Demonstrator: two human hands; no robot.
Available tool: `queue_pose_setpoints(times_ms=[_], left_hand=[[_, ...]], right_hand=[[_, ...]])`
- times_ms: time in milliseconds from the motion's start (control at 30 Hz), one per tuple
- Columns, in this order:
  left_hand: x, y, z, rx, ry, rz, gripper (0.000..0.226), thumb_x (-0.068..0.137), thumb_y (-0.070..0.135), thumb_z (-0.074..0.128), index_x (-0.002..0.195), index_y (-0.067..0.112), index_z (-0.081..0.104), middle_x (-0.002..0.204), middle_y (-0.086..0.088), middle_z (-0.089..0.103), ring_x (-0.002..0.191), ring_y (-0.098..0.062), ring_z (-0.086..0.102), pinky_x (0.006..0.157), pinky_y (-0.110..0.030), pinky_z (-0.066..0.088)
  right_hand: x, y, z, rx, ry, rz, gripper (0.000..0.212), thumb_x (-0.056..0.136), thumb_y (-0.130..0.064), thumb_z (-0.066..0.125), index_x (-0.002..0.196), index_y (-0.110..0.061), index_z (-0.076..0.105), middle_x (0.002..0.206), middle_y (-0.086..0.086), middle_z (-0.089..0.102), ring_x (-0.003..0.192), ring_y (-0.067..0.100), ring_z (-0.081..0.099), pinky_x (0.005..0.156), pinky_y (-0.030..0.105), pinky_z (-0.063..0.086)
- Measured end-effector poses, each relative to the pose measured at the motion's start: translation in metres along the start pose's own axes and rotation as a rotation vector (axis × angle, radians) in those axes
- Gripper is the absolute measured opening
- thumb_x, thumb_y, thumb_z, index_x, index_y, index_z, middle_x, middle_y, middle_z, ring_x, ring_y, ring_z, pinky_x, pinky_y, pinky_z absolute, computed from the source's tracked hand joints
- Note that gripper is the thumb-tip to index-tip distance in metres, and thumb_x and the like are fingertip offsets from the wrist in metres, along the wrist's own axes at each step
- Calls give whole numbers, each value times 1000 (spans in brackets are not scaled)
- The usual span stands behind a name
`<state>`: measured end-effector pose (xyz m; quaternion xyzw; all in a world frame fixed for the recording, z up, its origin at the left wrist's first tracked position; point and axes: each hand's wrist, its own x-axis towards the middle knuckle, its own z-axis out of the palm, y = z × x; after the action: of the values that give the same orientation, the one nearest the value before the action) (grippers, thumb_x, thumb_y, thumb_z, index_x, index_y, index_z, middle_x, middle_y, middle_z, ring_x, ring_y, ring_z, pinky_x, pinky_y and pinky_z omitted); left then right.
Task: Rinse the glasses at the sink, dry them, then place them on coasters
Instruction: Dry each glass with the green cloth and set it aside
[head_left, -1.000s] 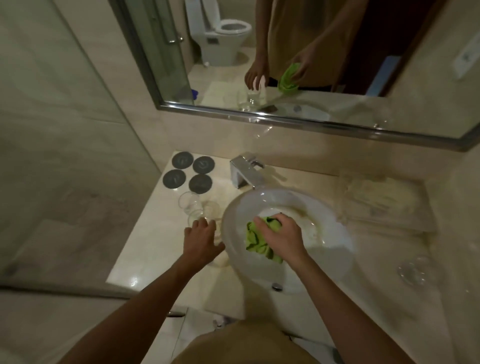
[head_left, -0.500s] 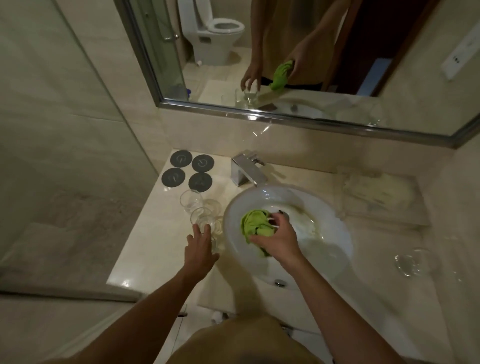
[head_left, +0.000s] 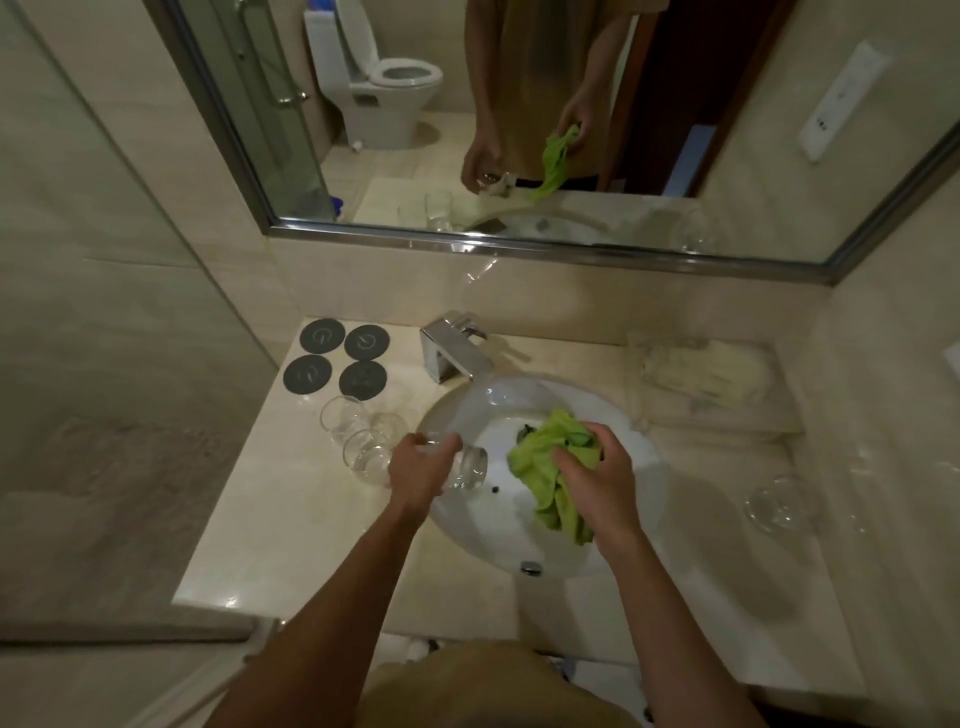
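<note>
Green crumpled cloth (head_left: 550, 462) bunched in my right hand (head_left: 597, 478) over the white round sink basin (head_left: 613, 551); my left hand (head_left: 415, 467) grips a clear tumbler glass (head_left: 467, 467) tilted at the basin's left rim, four dark round coasters (head_left: 337, 358) waiting back-left.

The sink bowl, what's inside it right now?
Inside the white sink the right hand grips a green cloth, and the left hand holds a glass over it. The cloth covers the bottom beneath it.
</note>
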<state>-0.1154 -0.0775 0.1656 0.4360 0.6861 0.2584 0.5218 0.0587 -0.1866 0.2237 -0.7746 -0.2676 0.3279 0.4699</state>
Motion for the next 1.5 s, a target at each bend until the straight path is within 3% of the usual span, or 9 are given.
queue_pose_setpoints(times_ms=[133, 367, 533, 767, 933, 1100, 1233, 1333, 1500], left_hand=[[-10, 22, 24, -479, -285, -446, 36, 85, 40, 64, 103, 8, 58, 102, -15, 53, 77, -31, 59, 61, -35, 52], [-24, 10, 56, -890, -489, -734, 68, 85, 45, 58, 124, -11, 52, 119, -32, 58, 83, -38, 64, 74, -37, 58], [-34, 17, 60, -759, -422, -593, 46, 86, 45, 57, 97, 0, 55, 103, -27, 56, 64, -31, 61, 50, -28, 49], [-49, 37, 59, -383, -256, -222, 29, 92, 37, 56, 91, 8, 60, 82, -11, 54, 58, -25, 55, 56, -33, 42], [-57, 41, 60, -219, -199, -66, 29, 93, 39, 60, 96, 10, 61, 85, -6, 59, 62, -21, 54, 55, -30, 43], [-60, 39, 67, -96, -103, 97, 32, 89, 52, 63, 86, 20, 61, 83, 2, 65, 72, -19, 61, 71, -41, 52], [-69, 41, 66, -59, -92, 177, 56, 86, 70, 56, 95, 15, 63, 87, 5, 67, 83, -12, 63, 77, -35, 50], [-72, 45, 62, -67, -96, 211, 54, 87, 68, 56, 98, 16, 64, 88, 5, 69, 83, -8, 64, 71, -28, 48], [-71, 52, 56, -54, -197, 214, 50, 89, 67, 55, 104, 20, 63, 92, 0, 70, 89, -16, 68, 86, -42, 57]], right_hand=[[6, 5, -28, -130, 65, -76, 21, 89, -27, 69, 108, -21, 64, 99, -6, 65, 92, 14, 60, 78, 28, 45], [12, 8, -47, -378, 86, -186, 26, 98, -32, 59, 83, -10, 60, 69, -7, 56, 64, 6, 52, 53, 11, 34], [15, 5, -54, -427, 103, -211, 29, 99, -36, 57, 82, -12, 54, 68, -2, 58, 69, 24, 57, 59, 35, 40], [19, 0, -69, -559, 204, -150, 36, 100, -44, 52, 94, -9, 55, 89, 16, 64, 86, 35, 60, 65, 34, 37], [15, 0, -73, -427, 49, -159, 9, 88, -11, 67, 86, -13, 58, 80, 0, 63, 74, 20, 59, 57, 21, 41], [-1, -16, -57, -308, -158, -252, 26, 88, -5, 63, 76, -23, 48, 72, -2, 59, 51, 3, 45, 49, 16, 36], [-10, -21, -39, -255, -323, -246, 11, 85, -33, 72, 84, -24, 65, 81, -7, 68, 74, 4, 64, 69, 16, 51], [-8, -19, -35, -168, -344, -232, 17, 95, -39, 62, 94, -28, 74, 88, -7, 73, 84, 10, 70, 82, 39, 59], [-2, -15, -35, -519, -250, -422, 39, 87, -42, 70, 124, -33, 60, 119, -14, 57, 108, 6, 48, 92, 26, 44]])
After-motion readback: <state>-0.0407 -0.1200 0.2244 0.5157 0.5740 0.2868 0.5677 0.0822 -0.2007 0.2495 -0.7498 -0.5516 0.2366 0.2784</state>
